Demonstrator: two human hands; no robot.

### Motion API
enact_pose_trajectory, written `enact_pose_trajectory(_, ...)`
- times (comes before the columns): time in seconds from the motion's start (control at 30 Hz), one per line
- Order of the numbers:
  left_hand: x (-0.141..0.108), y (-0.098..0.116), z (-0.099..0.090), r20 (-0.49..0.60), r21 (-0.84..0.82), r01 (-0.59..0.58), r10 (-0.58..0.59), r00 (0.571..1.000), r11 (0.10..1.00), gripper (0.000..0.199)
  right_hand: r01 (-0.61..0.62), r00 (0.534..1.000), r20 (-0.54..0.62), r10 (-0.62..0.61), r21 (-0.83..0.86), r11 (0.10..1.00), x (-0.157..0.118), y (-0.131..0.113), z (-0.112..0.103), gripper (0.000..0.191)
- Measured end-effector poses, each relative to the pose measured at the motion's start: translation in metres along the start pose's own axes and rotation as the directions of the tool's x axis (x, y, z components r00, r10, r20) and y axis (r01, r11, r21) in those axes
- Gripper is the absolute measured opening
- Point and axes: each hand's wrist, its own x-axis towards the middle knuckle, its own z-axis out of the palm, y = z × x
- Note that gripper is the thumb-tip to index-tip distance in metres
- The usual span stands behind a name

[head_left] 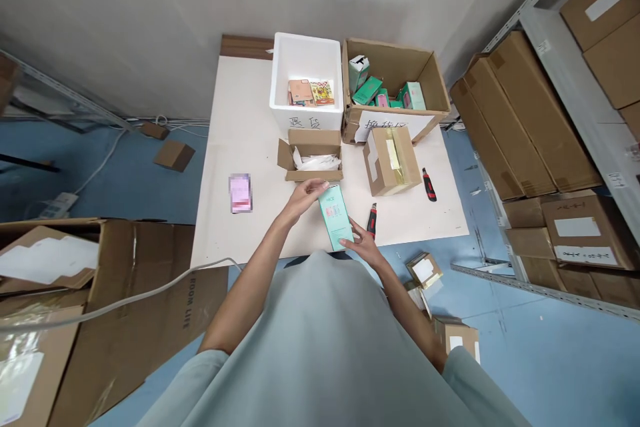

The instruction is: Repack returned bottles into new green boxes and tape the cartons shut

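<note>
Between my two hands is a mint-green product box (336,217) with pale print on its face, above the table's front edge. My left hand (305,197) has its fingers closed on the box's far left corner. At the near right end, my right hand (364,243) grips the lower edge. Just behind the box stands a small opened carton (314,175) with white paper or plastic inside. A red and black box cutter (372,220) lies right beside my right hand. Farther right are a taped cardboard box (381,163) and a second cutter (429,185).
At the back of the white table (220,140) stand a white foam box (307,57) holding booklets and a large carton (400,53) with several green boxes. A pixelated phone-like object (241,193) lies left. Shelves (543,27) flank the right; a big carton (145,280) stands left.
</note>
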Motion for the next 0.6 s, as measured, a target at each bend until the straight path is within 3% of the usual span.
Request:
enact_pose_trajectory(0.1, 0.003, -0.002, 0.011, -0.019, 0.082, -0.005, 0.006, 1.0, 0.997, 0.086, 0.07, 0.987, -0.124, -0.104, -0.258, 0.964, 0.008, 0.006, -0.009, 0.105)
enact_pose_trajectory(0.23, 0.006, -0.003, 0.023, -0.055, 0.131, 0.0, 0.008, 0.998, 0.991, 0.083, 0.071, 0.969, -0.158, -0.189, -0.553, 0.83, 0.014, 0.013, -0.026, 0.092)
enact_pose_trajectory(0.47, 0.005, -0.007, 0.03, -0.044, 0.129, 0.062, -0.057, 0.997, 0.99, 0.085, 0.138, 0.973, -0.081, -0.214, -0.54, 0.83, 0.017, 0.026, -0.057, 0.093)
enact_pose_trajectory(0.6, -0.004, -0.015, 0.038, -0.1, 0.174, 0.07, -0.053, 0.994, 0.982, 0.08, 0.155, 0.978, -0.033, -0.205, -0.538, 0.829, 0.02, 0.032, -0.063, 0.094)
